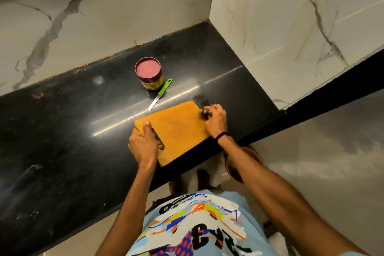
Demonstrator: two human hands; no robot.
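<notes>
While the orange board point(176, 129) lies flat w/ its long side close along the front edge of the counter point(72, 131), open black top stretches off to my left & the marble wall point(270, 27) closes in at far right; jar point(148, 72) & green knife point(161, 94) sit just beyond the board, apart from it. My left hand point(144, 141) grips the board's handle end, thumb on top, fingers curled thru the slot. My right hand point(215, 119) is curled round a small dark thing point(204, 112) at the board's far right corner; can't tell what it is.

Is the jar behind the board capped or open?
Capped: the jar stands upright on the counter, with its red lid seated flat over the mouth.
</notes>
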